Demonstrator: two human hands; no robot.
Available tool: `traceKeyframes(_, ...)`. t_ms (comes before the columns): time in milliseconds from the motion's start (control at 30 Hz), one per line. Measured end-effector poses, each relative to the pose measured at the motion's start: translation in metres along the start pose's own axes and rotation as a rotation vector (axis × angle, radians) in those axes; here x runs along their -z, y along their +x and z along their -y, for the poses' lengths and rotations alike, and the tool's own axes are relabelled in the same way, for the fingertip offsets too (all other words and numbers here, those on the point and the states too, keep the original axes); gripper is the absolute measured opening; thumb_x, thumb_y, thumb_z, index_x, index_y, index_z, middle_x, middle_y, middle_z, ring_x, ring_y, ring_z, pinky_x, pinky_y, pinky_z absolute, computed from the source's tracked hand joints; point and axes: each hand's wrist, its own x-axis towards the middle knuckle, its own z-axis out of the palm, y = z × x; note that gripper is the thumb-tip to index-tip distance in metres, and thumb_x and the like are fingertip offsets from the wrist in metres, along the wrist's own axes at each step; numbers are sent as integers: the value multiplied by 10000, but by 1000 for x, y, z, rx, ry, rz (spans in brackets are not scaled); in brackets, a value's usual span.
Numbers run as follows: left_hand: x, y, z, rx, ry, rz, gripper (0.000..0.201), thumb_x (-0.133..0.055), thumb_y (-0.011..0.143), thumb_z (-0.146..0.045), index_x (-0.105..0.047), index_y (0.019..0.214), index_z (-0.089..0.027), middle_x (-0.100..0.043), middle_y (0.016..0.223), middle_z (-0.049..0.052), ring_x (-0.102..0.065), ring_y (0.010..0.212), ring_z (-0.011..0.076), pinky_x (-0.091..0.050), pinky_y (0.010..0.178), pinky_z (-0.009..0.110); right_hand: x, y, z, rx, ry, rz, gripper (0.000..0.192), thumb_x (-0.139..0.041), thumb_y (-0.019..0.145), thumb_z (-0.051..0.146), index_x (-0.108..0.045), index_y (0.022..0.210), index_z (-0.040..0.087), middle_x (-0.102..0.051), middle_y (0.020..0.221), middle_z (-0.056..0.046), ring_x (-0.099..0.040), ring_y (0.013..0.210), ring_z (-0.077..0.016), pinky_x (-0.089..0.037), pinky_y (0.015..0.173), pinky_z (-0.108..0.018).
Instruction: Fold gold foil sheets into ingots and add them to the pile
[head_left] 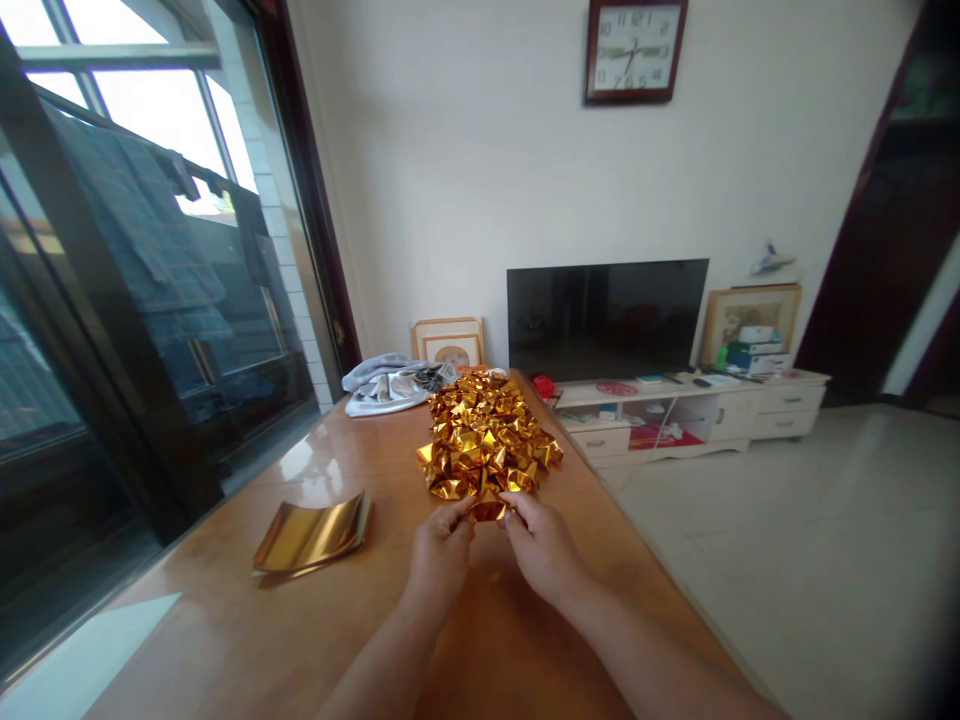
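Both hands pinch one folded gold foil piece (489, 510) at near edge of foil pile (484, 435): my left hand (439, 555) on its left, right hand (544, 548) on its right. Flat gold sheets (311, 535) lie left on the table (225, 620). Judged step: finishing a fold; next needs a firm crease.

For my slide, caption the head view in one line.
Both hands, left hand and right hand, pinch a folded gold foil piece before a gold pile.

Numerals 1–12 on wall clock (634, 48)
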Motion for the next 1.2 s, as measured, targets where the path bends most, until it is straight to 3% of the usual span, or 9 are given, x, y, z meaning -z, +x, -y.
traceKeyframes(267,0,-4,-5,-15,40,24,433,-578,828,-304,-687,1219,-151,-702,834,41,-620,732,173,-480,686,291,1,1,0,-27,-37,3,342,-504,905,252,-703,1182,228,-751,1070,-77,-688,983,-250,-509,843,-348)
traceKeyframes(467,-2,-2,-3,19,3,-18,260,-626,783,-313,-676,980,-152,-697,766,26,-636,695,169,-473,646,266,-1,1,-4,-19,-17,-15,345,-510,900,256,-698,1188,231,-747,1077,-72,-684,995,-241,-510,857,-342)
traceKeyframes(700,-2,-2,-5,-15,-7,40,221,-624,768,-299,-716,908,-155,-691,759,20,-618,712,170,-453,653,261,0,2,-5,-31,-34,-22,341,-519,888,255,-718,1165,238,-756,1024,-70,-688,944,-248,-510,820,-340)
traceKeyframes(933,-3,-5,-10,5,8,57,197,-596,780,-283,-711,868,-151,-640,661,-6,-555,605,143,-379,566,233,1,2,-4,-25,-49,3,346,-510,883,242,-709,1166,227,-754,1030,-73,-687,927,-244,-500,801,-333)
traceKeyframes(1200,1,-2,-7,15,67,5,227,-614,755,-305,-716,877,-143,-628,649,-3,-551,593,146,-371,542,229,-1,4,-8,-128,23,-38,207,-575,837,272,-694,993,204,-744,863,-45,-656,749,-206,-446,633,-276)
